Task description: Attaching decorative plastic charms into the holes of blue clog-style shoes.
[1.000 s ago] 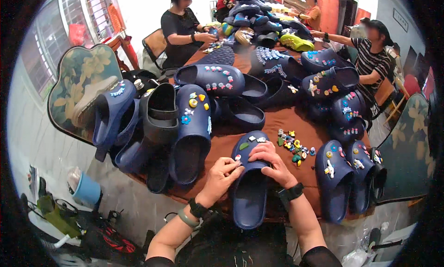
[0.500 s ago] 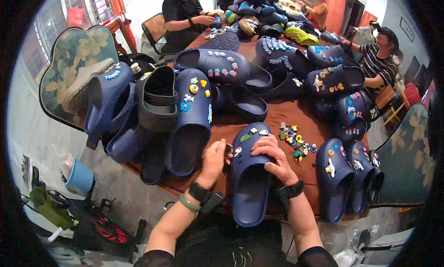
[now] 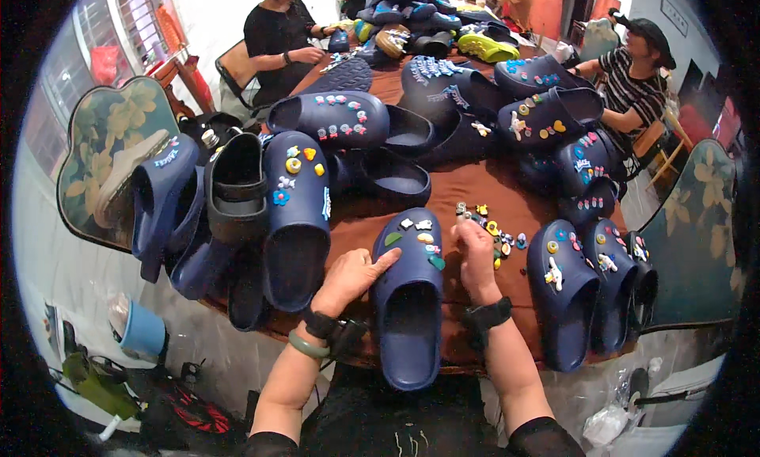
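A navy blue clog-style slipper (image 3: 408,298) lies in front of me with its toe pointing away. Several small charms sit on its toe: white pieces, a green half-round, a yellowish one and a teal one (image 3: 436,262). My left hand (image 3: 348,279) grips its left side, thumb pressed on the upper; its other fingers are partly hidden. Right of the slipper, my right hand (image 3: 476,259) is closed, with fingertips pinched at the near-left edge of a loose pile of colourful shoe charms (image 3: 505,239). Whatever lies between those fingertips is too small to make out.
Decorated navy clogs (image 3: 297,219) stand at the left, with a black clog (image 3: 237,184) among them. More charm-covered clogs (image 3: 562,291) stand at the right. Across the brown-covered table (image 3: 467,189) lies a heap of shoes (image 3: 412,17). Other people sit around the far side.
My right hand has left the slipper's toe for the charm pile. My left hand has moved onto the slipper's side. Yellowish and teal charms now show on the toe. The view has shifted.
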`<state>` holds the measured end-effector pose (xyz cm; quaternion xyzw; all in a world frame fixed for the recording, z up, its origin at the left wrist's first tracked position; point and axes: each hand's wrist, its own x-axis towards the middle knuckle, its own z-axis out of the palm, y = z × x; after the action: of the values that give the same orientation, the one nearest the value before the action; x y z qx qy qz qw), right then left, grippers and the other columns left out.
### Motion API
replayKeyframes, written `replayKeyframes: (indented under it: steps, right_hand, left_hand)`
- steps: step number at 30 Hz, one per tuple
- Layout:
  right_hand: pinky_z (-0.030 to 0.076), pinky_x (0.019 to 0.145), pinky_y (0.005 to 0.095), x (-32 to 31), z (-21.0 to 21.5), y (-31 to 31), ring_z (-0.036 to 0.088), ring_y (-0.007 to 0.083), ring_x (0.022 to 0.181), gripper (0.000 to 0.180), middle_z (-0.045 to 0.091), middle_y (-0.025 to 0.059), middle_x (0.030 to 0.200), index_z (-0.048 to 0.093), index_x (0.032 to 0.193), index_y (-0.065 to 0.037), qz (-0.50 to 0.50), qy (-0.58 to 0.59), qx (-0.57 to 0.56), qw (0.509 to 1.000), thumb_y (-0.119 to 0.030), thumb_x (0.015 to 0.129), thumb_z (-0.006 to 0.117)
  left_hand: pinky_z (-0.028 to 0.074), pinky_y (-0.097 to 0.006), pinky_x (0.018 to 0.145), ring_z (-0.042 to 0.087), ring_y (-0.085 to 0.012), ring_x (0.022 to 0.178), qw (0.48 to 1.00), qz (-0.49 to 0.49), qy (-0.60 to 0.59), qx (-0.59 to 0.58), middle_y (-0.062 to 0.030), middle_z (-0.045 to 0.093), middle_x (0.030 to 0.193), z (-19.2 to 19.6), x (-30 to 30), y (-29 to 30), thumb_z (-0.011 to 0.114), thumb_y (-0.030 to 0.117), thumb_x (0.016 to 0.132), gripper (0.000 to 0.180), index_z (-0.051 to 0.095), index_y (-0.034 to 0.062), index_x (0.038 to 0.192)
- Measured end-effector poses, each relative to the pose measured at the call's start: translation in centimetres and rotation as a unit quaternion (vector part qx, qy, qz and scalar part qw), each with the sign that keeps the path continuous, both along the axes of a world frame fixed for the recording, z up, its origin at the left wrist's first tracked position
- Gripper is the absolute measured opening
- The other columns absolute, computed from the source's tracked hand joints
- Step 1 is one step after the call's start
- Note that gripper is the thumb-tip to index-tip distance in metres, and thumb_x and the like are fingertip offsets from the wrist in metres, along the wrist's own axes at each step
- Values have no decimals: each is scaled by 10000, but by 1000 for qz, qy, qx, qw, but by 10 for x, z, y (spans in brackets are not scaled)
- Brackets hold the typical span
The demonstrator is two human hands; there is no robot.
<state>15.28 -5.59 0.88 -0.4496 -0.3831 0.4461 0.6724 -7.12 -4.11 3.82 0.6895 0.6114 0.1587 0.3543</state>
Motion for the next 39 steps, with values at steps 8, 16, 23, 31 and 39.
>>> replayKeyframes:
  steps: [8,16,23,31,39]
  right_hand:
    - [323,545,190,-18,1,-4,405,9,612,317,488,-77,648,540,656,-79,53,-61,9,997,-237,925,594]
    - [364,567,197,-24,1,-3,454,29,622,272,523,-43,641,562,675,-54,60,-48,29,997,-191,905,613]
    - [313,538,190,-17,-3,1,389,6,597,297,469,-80,633,529,651,-100,41,-24,1,999,-214,919,592]
    - [301,517,185,-12,-13,6,375,2,585,307,462,-82,633,534,654,-92,49,3,3,999,-229,922,599]
    - [310,522,186,-13,-9,5,379,3,591,303,468,-82,634,540,655,-91,58,8,2,998,-229,916,607]
  left_hand:
    - [421,-511,703,565,-466,794,979,-147,73,118,-274,591,775,3,-4,-2,332,418,984,525,558,-17,795]
    - [416,-458,640,520,-463,726,976,-124,-76,162,-285,527,746,-14,-15,-5,358,296,996,390,499,-26,826]
    - [395,-304,529,488,-148,584,945,-51,-313,76,-46,480,651,-53,-18,-3,376,341,1002,362,505,51,827]
    - [405,-201,483,527,-95,646,837,72,-536,-78,-65,607,853,-38,-14,4,423,211,979,212,531,37,1034]
    - [306,-201,463,462,-127,588,733,48,-651,-193,-42,616,853,-33,-16,20,485,343,921,249,589,118,898]
